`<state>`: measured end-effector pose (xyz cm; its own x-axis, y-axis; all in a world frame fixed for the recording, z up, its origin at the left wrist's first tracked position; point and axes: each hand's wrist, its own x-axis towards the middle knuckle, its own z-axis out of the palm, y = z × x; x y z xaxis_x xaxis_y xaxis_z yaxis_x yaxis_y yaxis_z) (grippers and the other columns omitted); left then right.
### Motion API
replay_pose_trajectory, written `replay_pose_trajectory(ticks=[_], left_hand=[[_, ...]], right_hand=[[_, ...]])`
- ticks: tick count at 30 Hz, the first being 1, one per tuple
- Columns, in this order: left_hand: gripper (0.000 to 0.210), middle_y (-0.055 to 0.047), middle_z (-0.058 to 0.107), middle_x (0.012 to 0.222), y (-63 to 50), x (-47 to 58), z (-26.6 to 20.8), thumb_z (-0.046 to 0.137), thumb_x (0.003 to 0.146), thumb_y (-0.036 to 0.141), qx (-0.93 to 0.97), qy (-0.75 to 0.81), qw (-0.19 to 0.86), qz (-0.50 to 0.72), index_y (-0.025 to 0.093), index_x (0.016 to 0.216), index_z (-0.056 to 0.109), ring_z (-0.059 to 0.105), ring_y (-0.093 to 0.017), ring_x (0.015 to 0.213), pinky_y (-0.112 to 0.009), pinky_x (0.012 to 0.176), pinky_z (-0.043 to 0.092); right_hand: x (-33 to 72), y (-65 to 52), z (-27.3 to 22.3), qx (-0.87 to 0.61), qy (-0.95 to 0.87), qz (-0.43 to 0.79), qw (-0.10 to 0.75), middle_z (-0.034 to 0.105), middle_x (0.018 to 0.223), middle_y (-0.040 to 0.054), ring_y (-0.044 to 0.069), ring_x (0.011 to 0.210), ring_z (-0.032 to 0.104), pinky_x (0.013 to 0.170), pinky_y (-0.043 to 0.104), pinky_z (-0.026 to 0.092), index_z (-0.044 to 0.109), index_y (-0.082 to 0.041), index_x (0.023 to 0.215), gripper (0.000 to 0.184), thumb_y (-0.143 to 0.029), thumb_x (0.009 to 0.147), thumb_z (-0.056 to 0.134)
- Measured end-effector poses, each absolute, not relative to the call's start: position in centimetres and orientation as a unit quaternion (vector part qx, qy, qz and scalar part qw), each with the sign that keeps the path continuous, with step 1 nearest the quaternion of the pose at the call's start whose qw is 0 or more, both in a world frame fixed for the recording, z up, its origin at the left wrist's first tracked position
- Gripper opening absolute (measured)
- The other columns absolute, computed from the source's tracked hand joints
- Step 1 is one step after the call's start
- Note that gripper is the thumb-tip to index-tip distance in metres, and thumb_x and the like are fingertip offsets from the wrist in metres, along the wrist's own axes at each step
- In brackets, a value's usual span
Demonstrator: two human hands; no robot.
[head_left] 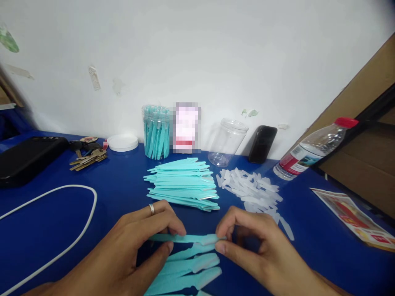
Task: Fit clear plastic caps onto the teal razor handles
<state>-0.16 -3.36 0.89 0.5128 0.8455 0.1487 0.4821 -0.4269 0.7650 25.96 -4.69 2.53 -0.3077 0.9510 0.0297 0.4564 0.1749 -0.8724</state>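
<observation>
A turquoise eyebrow razor (193, 238) lies level between my two hands, a whitish translucent cap over its blade end. My left hand (148, 234), with a ring on one finger, holds its handle between thumb and fingers. At the capped end, my right hand (249, 242) pinches the tip with thumb and forefinger. Just below, several capped razors (193, 269) lie side by side, partly hidden by my left hand. Farther back is a pile of turquoise razors (182, 181) with bare blades at the right. Right of it, loose translucent blade caps (253, 187) are scattered.
Along the wall stand a clear jar of razors (156, 133), a blurred-out upright rectangle (187, 127), a tilted clear jar (226, 144), a black phone (263, 144) and a leaning water bottle (311, 152). Left are a white lid (122, 142), keys (91, 159) and a white cable (92, 201).
</observation>
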Motion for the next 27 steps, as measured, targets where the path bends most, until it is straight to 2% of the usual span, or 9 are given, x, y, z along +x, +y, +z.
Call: replay_pose_trajectory(ticks=[4,7,11,13,16,19,22,25,27], left_hand=[[0.026,0.005,0.066,0.102,-3.2,-0.2,0.4,0.041,0.107,0.026,0.824,0.395,0.320,0.248,0.032,0.101,0.066,0.064,-0.012,0.092,-0.022,0.081,0.051],[0.022,0.005,0.067,0.103,-3.1,-0.4,-0.3,0.046,0.105,0.022,0.850,0.361,0.290,0.251,0.033,0.107,0.065,0.065,-0.012,0.093,-0.019,0.081,0.053],[0.022,0.003,0.067,0.118,-2.6,-1.0,-0.7,0.052,0.105,0.024,0.857,0.383,0.197,0.284,0.034,0.122,0.060,0.065,-0.015,0.112,-0.023,0.100,0.052],[0.020,0.003,0.067,0.119,-2.4,-1.2,-0.6,0.052,0.105,0.023,0.869,0.376,0.162,0.277,0.033,0.121,0.058,0.065,-0.015,0.113,-0.024,0.104,0.051],[0.021,0.003,0.066,0.118,-2.2,-1.2,-0.3,0.048,0.106,0.020,0.878,0.360,0.145,0.281,0.033,0.119,0.057,0.065,-0.014,0.114,-0.023,0.104,0.052],[0.022,0.002,0.064,0.122,-2.1,-1.0,-0.1,0.045,0.107,0.018,0.871,0.370,0.142,0.290,0.033,0.118,0.056,0.064,-0.013,0.117,-0.022,0.102,0.053],[0.024,0.001,0.065,0.124,-2.0,-1.1,0.0,0.045,0.106,0.017,0.876,0.367,0.124,0.287,0.033,0.120,0.057,0.064,-0.014,0.117,-0.023,0.103,0.053],[0.025,-0.001,0.065,0.129,-1.8,-1.4,-0.1,0.046,0.106,0.018,0.886,0.361,0.089,0.278,0.032,0.123,0.058,0.064,-0.016,0.121,-0.029,0.105,0.054],[0.026,-0.003,0.065,0.135,-1.7,-1.6,-0.2,0.046,0.106,0.018,0.889,0.366,0.051,0.272,0.031,0.124,0.060,0.061,-0.021,0.128,-0.037,0.106,0.056]], right_hand=[[26.1,-4.7,2.1,-0.471,-0.792,0.268,0.280,0.065,0.074,-0.0015,0.012,0.063,0.059,0.055,0.023,0.043,0.070,-0.020,0.088,0.007,-0.018,0.094,0.067],[26.2,-4.6,2.1,-0.426,-0.824,0.237,0.287,0.070,0.083,0.0012,0.012,0.070,0.064,0.060,0.023,0.048,0.070,-0.020,0.088,0.011,-0.014,0.096,0.064],[26.7,-4.0,2.3,-0.422,-0.829,0.167,0.326,0.071,0.086,0.0034,0.014,0.071,0.067,0.062,0.025,0.053,0.074,-0.018,0.096,0.012,-0.015,0.098,0.063],[27.1,-3.6,2.2,-0.426,-0.839,0.087,0.326,0.074,0.095,0.0070,0.020,0.084,0.069,0.071,0.032,0.058,0.076,-0.019,0.102,0.017,-0.014,0.100,0.060],[27.3,-3.1,1.9,-0.427,-0.861,0.005,0.275,0.074,0.123,0.0114,0.029,0.111,0.066,0.089,0.046,0.061,0.078,-0.021,0.114,0.025,-0.014,0.101,0.058],[27.3,-3.0,1.7,-0.418,-0.878,-0.006,0.232,0.072,0.136,0.0093,0.031,0.123,0.060,0.102,0.052,0.058,0.077,-0.023,0.124,0.030,-0.015,0.102,0.058],[27.4,-3.3,1.7,-0.396,-0.882,-0.009,0.256,0.073,0.134,0.0100,0.029,0.122,0.061,0.103,0.051,0.059,0.075,-0.022,0.128,0.034,-0.012,0.103,0.055],[27.6,-3.7,1.9,-0.389,-0.881,-0.015,0.267,0.071,0.137,0.0122,0.030,0.125,0.060,0.101,0.049,0.060,0.077,-0.021,0.123,0.032,-0.012,0.102,0.055],[27.5,-3.7,2.0,-0.395,-0.884,-0.014,0.249,0.069,0.140,0.0121,0.031,0.129,0.058,0.103,0.049,0.060,0.079,-0.020,0.120,0.031,-0.013,0.102,0.056]])
